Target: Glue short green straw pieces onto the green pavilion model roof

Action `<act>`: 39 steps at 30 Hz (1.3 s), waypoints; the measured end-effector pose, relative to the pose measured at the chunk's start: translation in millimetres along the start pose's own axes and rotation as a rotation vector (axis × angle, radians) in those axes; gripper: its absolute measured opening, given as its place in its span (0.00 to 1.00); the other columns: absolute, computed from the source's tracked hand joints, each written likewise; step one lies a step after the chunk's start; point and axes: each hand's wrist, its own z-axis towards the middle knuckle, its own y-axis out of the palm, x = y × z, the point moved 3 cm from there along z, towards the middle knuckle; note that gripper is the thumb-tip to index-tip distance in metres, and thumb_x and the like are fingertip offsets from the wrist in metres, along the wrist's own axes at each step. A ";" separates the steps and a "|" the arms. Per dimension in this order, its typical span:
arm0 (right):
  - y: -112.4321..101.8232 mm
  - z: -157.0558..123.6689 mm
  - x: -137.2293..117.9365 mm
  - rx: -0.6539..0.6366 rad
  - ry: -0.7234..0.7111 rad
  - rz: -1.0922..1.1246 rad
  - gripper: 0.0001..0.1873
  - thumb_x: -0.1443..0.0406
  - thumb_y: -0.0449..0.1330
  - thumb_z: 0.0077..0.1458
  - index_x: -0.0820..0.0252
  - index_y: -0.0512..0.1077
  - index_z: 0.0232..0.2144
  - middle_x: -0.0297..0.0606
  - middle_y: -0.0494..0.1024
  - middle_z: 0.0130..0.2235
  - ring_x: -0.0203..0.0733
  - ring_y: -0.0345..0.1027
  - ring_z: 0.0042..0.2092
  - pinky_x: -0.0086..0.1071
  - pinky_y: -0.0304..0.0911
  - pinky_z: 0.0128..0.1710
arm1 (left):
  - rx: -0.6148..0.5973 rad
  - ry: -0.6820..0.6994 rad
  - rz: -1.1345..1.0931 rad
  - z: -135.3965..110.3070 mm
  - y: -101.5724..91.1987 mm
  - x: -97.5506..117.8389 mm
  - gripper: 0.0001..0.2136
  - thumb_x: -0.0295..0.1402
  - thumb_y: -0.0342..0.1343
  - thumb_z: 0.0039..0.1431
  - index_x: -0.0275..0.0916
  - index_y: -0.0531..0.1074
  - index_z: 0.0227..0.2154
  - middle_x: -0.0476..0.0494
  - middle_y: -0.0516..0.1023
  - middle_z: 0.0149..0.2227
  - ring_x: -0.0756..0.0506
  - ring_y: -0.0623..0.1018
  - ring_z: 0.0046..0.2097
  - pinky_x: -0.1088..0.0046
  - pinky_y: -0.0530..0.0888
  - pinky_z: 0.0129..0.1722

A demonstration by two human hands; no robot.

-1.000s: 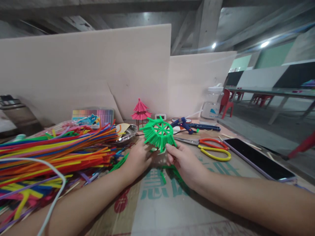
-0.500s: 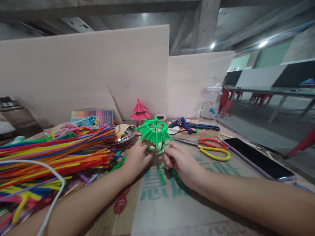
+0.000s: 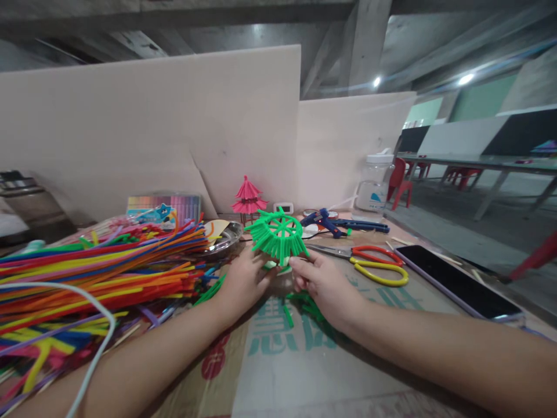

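Note:
A green pipe-cleaner roof piece (image 3: 277, 233), round with spokes and a fringe of short ends, is held up just above the cardboard. My left hand (image 3: 243, 278) grips its lower left side with curled fingers. My right hand (image 3: 319, 284) pinches the fringe at its lower right edge. Short green pipe-cleaner offcuts (image 3: 300, 305) lie on the cardboard under my hands.
A big pile of coloured pipe cleaners (image 3: 100, 273) fills the left. Scissors (image 3: 369, 262), a phone (image 3: 456, 281), a blue glue gun (image 3: 324, 220), a pink pagoda model (image 3: 248, 200), a metal dish (image 3: 224, 237), a marker box (image 3: 165, 208) and a water bottle (image 3: 374, 186) stand around. A white cable (image 3: 93, 348) crosses the near left.
The green piece dipped toward the cardboard, then tilted back up. My right hand let go of the fringe for a moment and has returned to pinch its lower right edge.

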 end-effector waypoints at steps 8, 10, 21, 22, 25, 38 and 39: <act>3.8 -5.7 -5.6 0.025 0.014 0.011 0.20 0.53 0.71 0.45 0.58 0.67 0.25 0.25 0.64 0.18 0.31 0.54 0.22 0.29 0.49 0.25 | -0.013 0.036 0.005 -1.1 0.8 0.2 0.09 0.30 0.57 0.63 0.40 0.70 0.26 0.42 0.77 0.37 0.41 0.77 0.50 0.63 0.76 0.53; 4.0 -5.9 -6.3 0.028 0.020 0.022 0.20 0.53 0.71 0.45 0.58 0.66 0.24 0.25 0.65 0.18 0.31 0.55 0.22 0.28 0.50 0.25 | -0.011 0.044 0.003 -0.7 0.8 0.8 0.08 0.30 0.57 0.63 0.39 0.71 0.27 0.42 0.78 0.38 0.41 0.77 0.51 0.63 0.76 0.53; 4.7 -4.8 -4.4 0.026 0.024 -0.021 0.21 0.51 0.69 0.46 0.57 0.63 0.22 0.25 0.65 0.17 0.31 0.54 0.21 0.28 0.52 0.25 | -0.045 0.058 -0.016 -0.2 0.7 1.8 0.07 0.30 0.56 0.63 0.39 0.76 0.42 0.38 0.78 0.49 0.39 0.78 0.53 0.62 0.77 0.52; 4.5 -5.0 -3.8 0.025 0.030 -0.030 0.21 0.52 0.68 0.46 0.57 0.63 0.22 0.25 0.65 0.17 0.32 0.54 0.21 0.29 0.52 0.25 | -0.045 0.052 -0.018 -0.3 0.6 1.7 0.07 0.30 0.56 0.63 0.39 0.76 0.42 0.38 0.78 0.50 0.39 0.77 0.54 0.62 0.77 0.53; 3.7 -5.3 -1.4 0.023 0.049 -0.057 0.19 0.53 0.66 0.48 0.57 0.64 0.21 0.26 0.64 0.17 0.32 0.55 0.21 0.29 0.52 0.25 | -0.041 0.030 -0.022 -0.2 0.5 1.5 0.05 0.29 0.56 0.63 0.39 0.76 0.40 0.39 0.79 0.48 0.39 0.77 0.54 0.62 0.76 0.54; 2.5 -3.4 8.7 -0.014 0.152 -0.028 0.13 0.58 0.64 0.45 0.56 0.64 0.25 0.24 0.66 0.16 0.32 0.55 0.20 0.28 0.54 0.24 | -0.012 -0.148 -0.055 -0.3 4.3 -6.9 0.05 0.35 0.57 0.63 0.40 0.76 0.36 0.42 0.77 0.41 0.43 0.78 0.44 0.66 0.77 0.47; 2.8 -3.7 9.2 -0.019 0.163 -0.031 0.13 0.59 0.64 0.44 0.56 0.63 0.25 0.24 0.66 0.16 0.32 0.55 0.20 0.28 0.54 0.24 | -0.019 -0.180 -0.058 0.2 4.5 -8.2 0.06 0.36 0.58 0.63 0.40 0.76 0.37 0.43 0.77 0.40 0.43 0.78 0.43 0.66 0.77 0.45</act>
